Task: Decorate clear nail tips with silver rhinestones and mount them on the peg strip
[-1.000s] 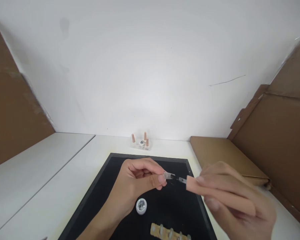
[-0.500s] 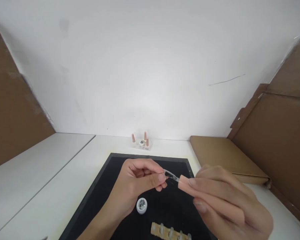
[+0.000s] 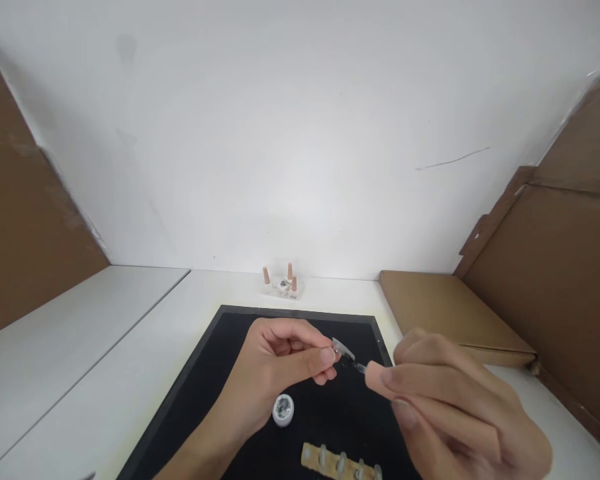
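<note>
My left hand (image 3: pixel 285 360) pinches a small clear curved nail tip (image 3: pixel 343 348) between thumb and forefinger, above the black mat (image 3: pixel 255 440). Held in my right hand (image 3: pixel 460 400) is a peach-coloured brush cap (image 3: pixel 380 379), its thin brush pointing left, close to the underside of the nail tip. Whether the bristles touch it is too small to tell. Below my left hand sits a small round white jar (image 3: pixel 283 410) with silvery contents. A tan strip (image 3: pixel 330 461) carrying several clear curved pieces lies at the mat's near edge.
At the back, a clear holder (image 3: pixel 275 291) bears peach-capped bottles. A flat cardboard box (image 3: pixel 450 310) lies at the right rear. Cardboard panels stand on the left (image 3: pixel 30 220) and right (image 3: pixel 560 267), with a white wall (image 3: pixel 300 133) behind.
My right hand and the brush have shifted slightly right and down, away from my left fingers. The nail tip has tilted and moved slightly right with my left hand.
</note>
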Demonstrator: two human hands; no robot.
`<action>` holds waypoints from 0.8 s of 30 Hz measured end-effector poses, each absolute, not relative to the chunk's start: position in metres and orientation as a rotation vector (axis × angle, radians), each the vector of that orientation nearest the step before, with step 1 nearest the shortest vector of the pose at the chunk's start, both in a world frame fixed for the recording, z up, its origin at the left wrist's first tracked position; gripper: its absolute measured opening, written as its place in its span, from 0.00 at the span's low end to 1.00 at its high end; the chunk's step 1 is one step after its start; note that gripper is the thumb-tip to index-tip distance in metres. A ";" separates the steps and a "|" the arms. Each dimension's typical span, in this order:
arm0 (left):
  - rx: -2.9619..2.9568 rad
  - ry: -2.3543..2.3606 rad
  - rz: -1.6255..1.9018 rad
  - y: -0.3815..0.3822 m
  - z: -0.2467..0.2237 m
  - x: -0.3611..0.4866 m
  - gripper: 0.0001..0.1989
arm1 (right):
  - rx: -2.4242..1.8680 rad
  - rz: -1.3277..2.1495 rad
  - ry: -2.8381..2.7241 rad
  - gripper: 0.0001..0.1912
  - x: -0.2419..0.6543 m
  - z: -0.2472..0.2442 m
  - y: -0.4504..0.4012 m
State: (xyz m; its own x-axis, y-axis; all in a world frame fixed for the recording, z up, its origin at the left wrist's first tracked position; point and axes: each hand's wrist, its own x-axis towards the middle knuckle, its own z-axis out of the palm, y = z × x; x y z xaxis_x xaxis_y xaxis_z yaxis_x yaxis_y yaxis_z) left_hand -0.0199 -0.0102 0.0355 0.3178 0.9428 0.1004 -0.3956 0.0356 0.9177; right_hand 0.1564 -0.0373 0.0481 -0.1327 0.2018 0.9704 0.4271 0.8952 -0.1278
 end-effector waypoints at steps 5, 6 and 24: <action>1.049 0.670 1.157 -0.009 0.036 -0.019 0.06 | -0.522 -0.180 -1.693 0.14 0.156 0.046 -0.039; 1.045 0.664 1.158 -0.009 0.037 -0.019 0.06 | -0.525 -0.168 -1.711 0.15 0.157 0.047 -0.038; 1.054 0.629 1.154 -0.008 0.036 -0.025 0.05 | -0.502 -0.156 -1.745 0.13 0.161 0.045 -0.037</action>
State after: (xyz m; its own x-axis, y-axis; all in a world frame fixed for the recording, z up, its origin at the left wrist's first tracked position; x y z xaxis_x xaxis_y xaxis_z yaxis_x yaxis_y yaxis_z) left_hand -0.0246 -0.0075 0.0355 0.3218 0.9408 0.1062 -0.4204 0.0415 0.9064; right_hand 0.1609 -0.0375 0.0451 -0.1544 0.2465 0.9568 0.4118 0.8963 -0.1645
